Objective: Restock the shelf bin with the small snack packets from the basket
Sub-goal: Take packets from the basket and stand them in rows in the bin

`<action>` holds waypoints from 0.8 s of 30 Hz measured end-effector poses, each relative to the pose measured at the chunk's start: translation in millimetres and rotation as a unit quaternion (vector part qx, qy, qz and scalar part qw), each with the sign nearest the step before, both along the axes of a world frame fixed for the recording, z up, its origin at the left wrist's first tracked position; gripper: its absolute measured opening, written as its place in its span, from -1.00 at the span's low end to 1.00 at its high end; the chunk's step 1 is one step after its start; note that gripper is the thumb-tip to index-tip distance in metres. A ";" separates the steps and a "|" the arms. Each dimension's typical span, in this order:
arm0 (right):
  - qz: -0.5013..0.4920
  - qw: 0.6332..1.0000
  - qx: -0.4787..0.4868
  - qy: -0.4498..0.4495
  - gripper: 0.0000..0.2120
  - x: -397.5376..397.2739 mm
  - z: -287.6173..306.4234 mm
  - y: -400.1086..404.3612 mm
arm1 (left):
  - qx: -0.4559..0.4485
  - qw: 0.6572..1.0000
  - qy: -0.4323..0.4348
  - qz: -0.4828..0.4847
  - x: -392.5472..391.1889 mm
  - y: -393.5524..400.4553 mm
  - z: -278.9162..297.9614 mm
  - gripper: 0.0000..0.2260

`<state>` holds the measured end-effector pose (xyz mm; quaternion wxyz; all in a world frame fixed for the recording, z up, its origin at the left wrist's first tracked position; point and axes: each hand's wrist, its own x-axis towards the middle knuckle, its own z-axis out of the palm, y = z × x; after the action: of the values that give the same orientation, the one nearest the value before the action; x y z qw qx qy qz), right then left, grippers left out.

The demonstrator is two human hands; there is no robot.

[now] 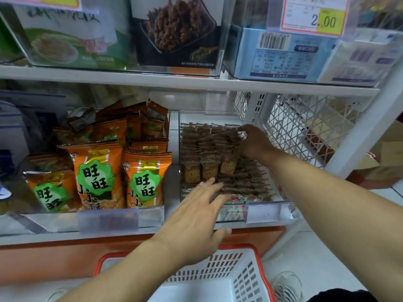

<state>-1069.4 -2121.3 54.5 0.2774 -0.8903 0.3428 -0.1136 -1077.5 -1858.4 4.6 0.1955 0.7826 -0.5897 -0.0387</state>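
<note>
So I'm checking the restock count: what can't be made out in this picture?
- Basket: the left hand and forearm hide part of it, and the bottom edge cuts it off, so leftover packets can't be ruled out.
- Right hand fingertips: hidden among the bin's packets.
- Bin's price label: blurred.

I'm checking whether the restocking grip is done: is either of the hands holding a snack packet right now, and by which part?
Left hand holds nothing, fingers spread over the front packets. Right hand reaches the bin's back right; any hold there cannot be told.
</note>
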 end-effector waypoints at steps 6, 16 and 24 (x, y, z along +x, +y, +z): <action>0.037 0.997 -0.064 -0.033 -0.72 -30.9 6.6 16.8 | 0.010 1.000 -0.025 0.005 -1.6 -0.4 -2.9 -0.31; 0.012 0.999 -0.031 -0.012 -0.77 -42.6 -13.7 45.1 | 0.027 0.999 -0.030 0.010 -6.8 3.8 -6.4 -0.21; 0.033 0.996 -0.075 0.036 -0.80 -39.0 -17.6 43.6 | 0.035 0.999 -0.027 0.011 -6.3 3.9 -5.2 -0.21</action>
<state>-1108.4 -2077.7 36.9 0.2005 -0.9230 0.3135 -0.0978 -1083.7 -1854.5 -0.5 0.1523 0.7963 -0.5843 -0.0360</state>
